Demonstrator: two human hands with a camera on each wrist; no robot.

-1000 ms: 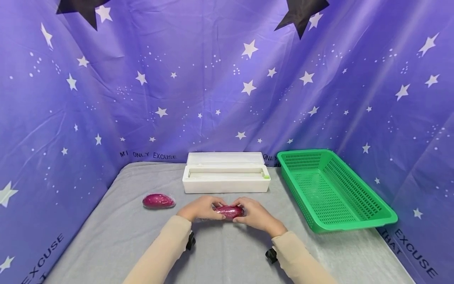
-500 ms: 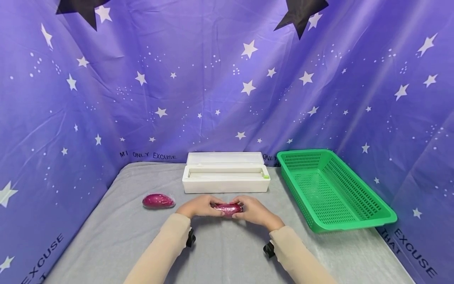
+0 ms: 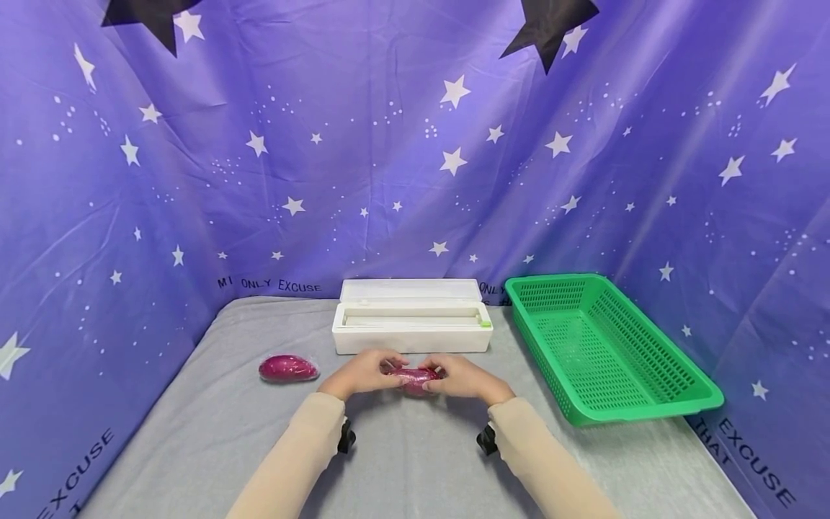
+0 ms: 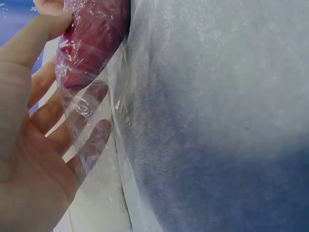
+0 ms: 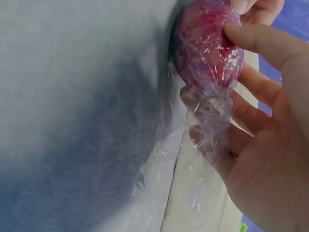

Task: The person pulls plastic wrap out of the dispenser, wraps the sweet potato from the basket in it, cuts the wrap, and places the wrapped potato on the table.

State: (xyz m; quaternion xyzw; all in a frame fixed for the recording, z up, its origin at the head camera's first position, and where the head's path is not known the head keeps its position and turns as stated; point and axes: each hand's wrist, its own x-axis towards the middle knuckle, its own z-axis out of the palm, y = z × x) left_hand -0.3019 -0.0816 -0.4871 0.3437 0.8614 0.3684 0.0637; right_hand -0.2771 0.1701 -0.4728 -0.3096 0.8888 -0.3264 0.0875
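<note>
A purple-red oblong [image 3: 415,383], shaped like a sweet potato and wrapped in clear plastic film, is between both hands in front of the white box. My left hand [image 3: 364,373] holds its left end, the thumb on the near side and the fingers behind. At the right end, my right hand [image 3: 462,376] grips it likewise with thumb and fingers. Loose film [image 4: 79,116] trails from the tapered end over the left fingers in the left wrist view. In the right wrist view, crumpled film [image 5: 212,118] hangs from the rounder end across the right fingers.
An open white cling film box [image 3: 412,341] stands behind the hands, its lid up. A second wrapped purple-red oblong [image 3: 288,368] lies to the left on the grey cloth [image 3: 214,432]. At right sits a green perforated basket [image 3: 570,400]. Starry purple curtains surround the table.
Both hands and the wrapped oblong have shifted slightly away from me, toward the white box. The fingers have changed position a little on the film. The other oblong and the basket stay put.
</note>
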